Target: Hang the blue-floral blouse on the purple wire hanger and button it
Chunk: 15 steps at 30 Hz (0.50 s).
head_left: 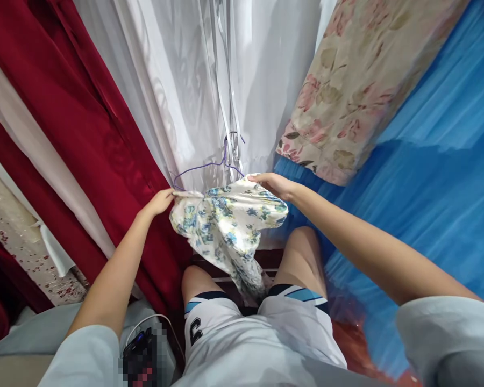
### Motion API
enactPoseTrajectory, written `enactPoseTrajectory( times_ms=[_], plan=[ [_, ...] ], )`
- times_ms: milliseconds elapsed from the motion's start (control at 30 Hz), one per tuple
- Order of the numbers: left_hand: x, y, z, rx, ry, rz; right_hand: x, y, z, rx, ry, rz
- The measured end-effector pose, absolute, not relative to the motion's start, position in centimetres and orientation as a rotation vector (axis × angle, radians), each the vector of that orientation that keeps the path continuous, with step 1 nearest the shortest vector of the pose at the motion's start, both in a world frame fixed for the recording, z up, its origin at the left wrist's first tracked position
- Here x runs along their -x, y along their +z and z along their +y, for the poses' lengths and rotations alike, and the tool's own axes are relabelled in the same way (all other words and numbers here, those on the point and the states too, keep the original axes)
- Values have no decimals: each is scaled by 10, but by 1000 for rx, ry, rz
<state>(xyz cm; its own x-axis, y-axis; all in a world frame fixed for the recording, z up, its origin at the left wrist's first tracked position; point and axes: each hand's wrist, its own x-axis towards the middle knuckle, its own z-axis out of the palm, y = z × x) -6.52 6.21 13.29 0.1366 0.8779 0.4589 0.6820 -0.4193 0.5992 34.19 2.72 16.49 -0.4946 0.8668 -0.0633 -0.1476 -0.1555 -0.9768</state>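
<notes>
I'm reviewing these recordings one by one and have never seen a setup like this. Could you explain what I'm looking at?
There is no machine here: a person works with two bare hands. The one picture comes from a camera worn on the head, looking forward and down, so the white shorts and knees show below.

The left hand and right hand each pinch the upper edge of a blue-and-white flowered garment, which droops between the knees. A purple hanger is at that edge; how far it goes inside is hidden.

No tabletop shows under the garment. Around it hang red cloth, white cloth, pink-flowered cloth and blue cloth.
</notes>
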Motion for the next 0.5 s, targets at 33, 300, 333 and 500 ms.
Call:
enactPoseTrajectory(
  times_ms=[33, 300, 333, 500],
  plan=[
    [64, 142, 71, -2175, 1196, 1543, -340, 165, 25, 865, 1727, -1368],
    [-2, 176, 92, -2109, 1479, 1278, -351, 163, 19, 884, 1672, -1354],
    [-8, 176, 88, -2164, 1460, 1296, -357, 160, 16, 880, 1626, -1358],
    [-8, 167, 58, -2283, 1500, 1372, -393, 125, -17, 915, 1338, -1403]
  ],
)
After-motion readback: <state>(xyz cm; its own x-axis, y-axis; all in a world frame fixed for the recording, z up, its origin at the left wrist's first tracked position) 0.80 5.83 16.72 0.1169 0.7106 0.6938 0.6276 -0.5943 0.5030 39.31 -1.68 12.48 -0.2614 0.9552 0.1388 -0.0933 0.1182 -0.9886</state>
